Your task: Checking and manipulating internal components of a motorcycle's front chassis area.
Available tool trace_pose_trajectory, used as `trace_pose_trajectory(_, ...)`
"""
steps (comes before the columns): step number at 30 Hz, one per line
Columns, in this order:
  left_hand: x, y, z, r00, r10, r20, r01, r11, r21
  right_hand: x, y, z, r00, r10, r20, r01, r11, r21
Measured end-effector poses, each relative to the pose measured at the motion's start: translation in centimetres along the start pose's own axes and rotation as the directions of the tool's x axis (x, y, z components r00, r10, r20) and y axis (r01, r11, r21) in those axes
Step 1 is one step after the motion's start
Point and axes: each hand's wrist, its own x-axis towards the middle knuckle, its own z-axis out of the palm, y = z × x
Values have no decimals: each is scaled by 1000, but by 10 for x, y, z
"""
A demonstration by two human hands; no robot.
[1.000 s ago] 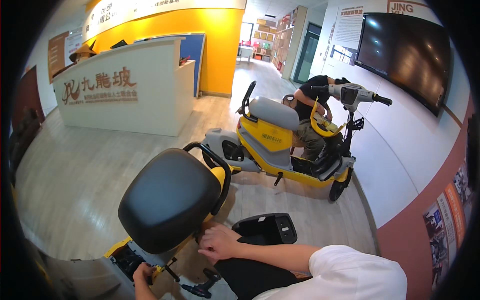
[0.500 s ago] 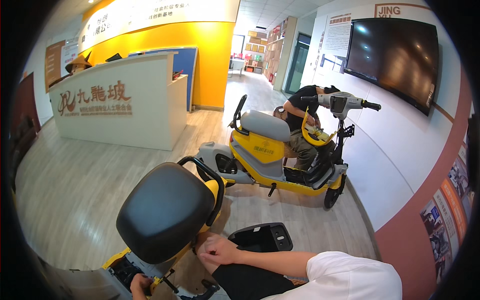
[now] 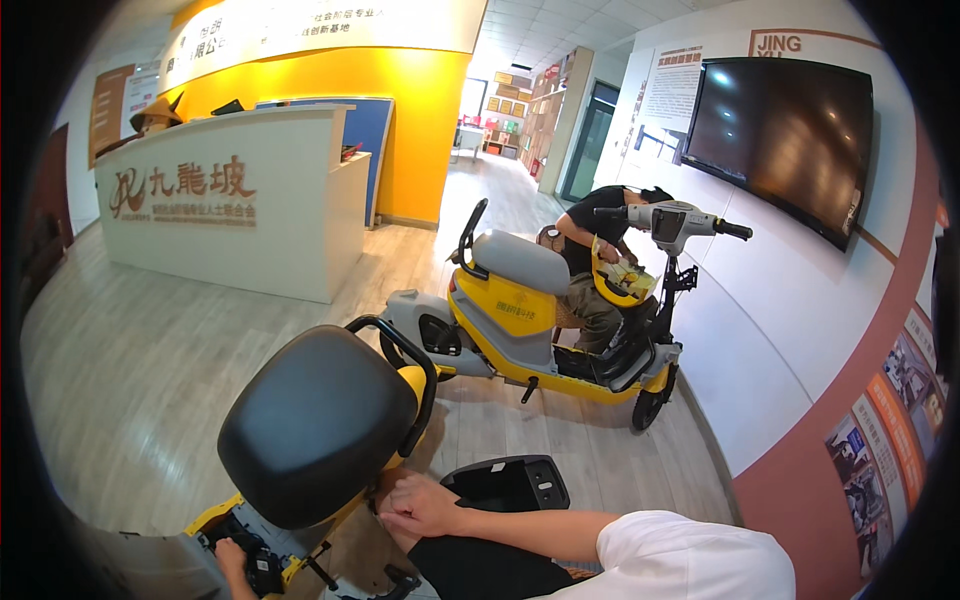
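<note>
A yellow scooter with a dark padded seat (image 3: 315, 425) and a black grab rail (image 3: 425, 355) stands close by at the lower left. Below the seat its yellow-edged body opening (image 3: 213, 512) shows dark parts inside. My left hand (image 3: 232, 560) is in that opening, fingers curled, beside a black part with a small label (image 3: 263, 563); what it grips is hidden. My right hand (image 3: 420, 505) rests on my bare knee, loosely closed, with nothing visible in it. A black plastic bin (image 3: 505, 482) lies on the floor beyond my right forearm.
A second yellow and grey scooter (image 3: 512, 305) stands ahead, with a person (image 3: 590, 225) bent behind it, holding a yellow panel (image 3: 618, 288). A white counter (image 3: 215, 220) is at the left. A dark screen (image 3: 785, 150) hangs on the right wall.
My view has shifted slightly. In the scooter's opening my left hand has moved up and left, uncovering the black labelled part. My right hand stays on my knee.
</note>
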Motion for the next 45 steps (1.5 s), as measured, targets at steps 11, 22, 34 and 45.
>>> trace_pose_trajectory(11,20,-80,9,974,-88,210,103,993,-57,8,-5,22,991,-115,-68,123,984,127)
trace_pose_trajectory(22,7,-83,6,949,-180,260,209,974,-88,-41,9,-23,689,724,-29,-433,444,785)
trace_pose_trajectory(34,-21,-4,-17,755,-192,627,248,969,-2,-29,-24,-2,978,209,-11,-209,973,-103)
trace_pose_trajectory(45,-23,-27,-33,716,-147,683,-12,975,223,-29,-24,5,988,135,-79,-140,988,-61)
